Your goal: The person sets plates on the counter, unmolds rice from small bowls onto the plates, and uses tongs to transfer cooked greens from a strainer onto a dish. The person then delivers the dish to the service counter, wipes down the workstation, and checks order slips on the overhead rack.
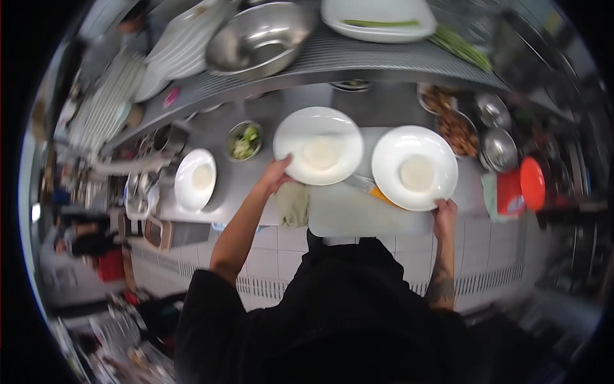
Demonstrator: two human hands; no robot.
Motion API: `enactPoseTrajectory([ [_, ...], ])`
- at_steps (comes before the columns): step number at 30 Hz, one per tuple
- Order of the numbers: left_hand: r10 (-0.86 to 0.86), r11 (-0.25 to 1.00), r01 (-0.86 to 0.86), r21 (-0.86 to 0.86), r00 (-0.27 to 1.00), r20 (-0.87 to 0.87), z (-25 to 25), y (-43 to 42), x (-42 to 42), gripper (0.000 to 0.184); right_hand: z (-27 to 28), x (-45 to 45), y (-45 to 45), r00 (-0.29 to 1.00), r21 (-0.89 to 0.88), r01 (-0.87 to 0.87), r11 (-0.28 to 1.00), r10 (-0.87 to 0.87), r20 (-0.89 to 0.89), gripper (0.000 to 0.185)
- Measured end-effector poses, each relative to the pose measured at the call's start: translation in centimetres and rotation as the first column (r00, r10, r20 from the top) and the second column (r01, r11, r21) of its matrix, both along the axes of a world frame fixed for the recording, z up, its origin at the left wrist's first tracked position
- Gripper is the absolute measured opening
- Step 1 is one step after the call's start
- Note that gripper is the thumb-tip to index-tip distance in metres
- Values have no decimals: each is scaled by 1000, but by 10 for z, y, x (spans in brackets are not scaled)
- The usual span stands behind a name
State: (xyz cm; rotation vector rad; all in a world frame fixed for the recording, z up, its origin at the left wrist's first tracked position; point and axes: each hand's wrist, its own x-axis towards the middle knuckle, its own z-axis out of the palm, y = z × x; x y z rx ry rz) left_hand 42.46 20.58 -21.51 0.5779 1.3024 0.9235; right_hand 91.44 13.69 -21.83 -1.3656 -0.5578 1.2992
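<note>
My left hand [276, 175] grips the lower left rim of a white plate [291, 131], which bears a round pale mound [320, 152], perhaps rice. A second white plate [390, 144] with a similar pale mound [417, 173] is held at its lower right rim by my right hand [445, 211]. Both plates are over a pale cutting board [371, 217] and partly cover it. Between them a knife [382, 194] with a yellow handle shows in part. Farther left, another white plate [183, 169] with a pale mound stands on the steel counter [246, 185].
A small bowl of chopped greens [244, 141] is behind my left hand. At right stand a bowl of brown food [457, 133], steel bowls [499, 148] and a red container [511, 192]. A crumpled cloth [293, 205] lies by the board. Overhead, a shelf [307, 61] carries plates and a steel basin [262, 38].
</note>
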Motion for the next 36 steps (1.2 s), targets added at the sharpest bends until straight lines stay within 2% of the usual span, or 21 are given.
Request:
enactPoseTrajectory([
  [6, -118, 992, 107, -61, 969, -218, -6, 23, 4, 53, -21, 21, 17, 968, -39, -248, 968, 246, -39, 28],
  [8, -341, 940, 288, -182, 809, -480, -4, 27, -9, 58, -16, 29, 22, 950, -118, -308, 944, 311, 9, 28],
  [9, -326, 945, 270, -185, 819, -472, -3, 25, -11, 58, -12, 28, 24, 923, -199, -367, 909, 382, 38, 29],
  [11, -390, 921, 311, -235, 698, -601, 3, 21, -14, 66, 22, 27, 31, 845, -328, -446, 833, 513, 153, 31],
  [13, -296, 955, 221, -198, 741, -603, 18, 12, -15, 68, 32, 34, 39, 568, -575, -433, 694, 706, 423, 34],
  [15, -91, 995, 53, -80, 786, -611, 25, -5, -20, 65, 26, 50, 44, -17, -602, -272, 751, 622, 783, 27],
  [16, -40, 997, -6, -73, 792, -609, 23, -21, -25, 65, 28, 56, 42, 48, -491, -328, 807, 533, 844, 23],
  [17, 79, 995, -22, 97, 773, -629, 21, -39, -29, 59, 34, 53, 49, 124, -375, -377, 847, 447, 886, 18],
  [18, 198, 963, -28, 267, 745, -637, 21, -55, -35, 53, 62, 26, 59, 98, -368, -423, 828, 446, 890, 18],
  [20, 278, 955, -149, 257, 754, -595, 23, -95, -48, 40, 130, -47, 55, 346, -239, -467, 851, 425, 836, 11],
  [22, 357, 933, -302, 195, 715, -602, 17, -133, -64, 32, 126, -95, 71, 367, -175, -630, 757, 489, 791, 11],
  [23, 471, 879, -159, 449, 435, -767, -14, -153, -82, 23, 123, -121, 77, 397, -94, -742, 664, 547, 737, 11],
  [24, 493, 869, -194, 455, 412, -766, -9, -165, -96, 23, 124, -157, 79, 282, -71, -820, 569, 508, 814, 9],
  [26, 638, 769, 95, 633, -184, -748, 10, -195, -129, 15, 151, -238, 67, -22, -192, -907, 376, 412, 911, 12],
  [27, 637, 768, 77, 636, -203, -744, 13, -210, -151, 15, 147, -269, 61, -59, -215, -929, 302, 453, 890, 16],
  [28, 452, 862, -308, 403, 106, -886, 17, -224, -181, 15, 145, -301, 58, -94, -233, -943, 237, 483, 871, 20],
  [29, 322, 842, -539, 20, 473, -820, 18, -236, -210, 18, 147, -330, 53, -147, -244, -957, 157, 464, 873, 23],
  [31, 290, 872, -433, 226, 85, -953, -15, -263, -273, 28, 147, -386, 41, -165, -226, -971, 83, 456, 875, 23],
  [32, 305, 870, -431, 239, 88, -948, -16, -264, -305, 28, 148, -415, 35, -184, -215, -977, 12, 469, 864, 24],
  [34, 488, 756, -446, 479, -104, -867, -2, -255, -387, 40, 143, -476, 28, -187, -207, -978, -8, 465, 865, 24],
  [36, 599, 640, -560, 525, -64, -798, 24, -225, -462, 43, 134, -524, 5, -215, -235, -972, -21, 492, 844, 25],
])
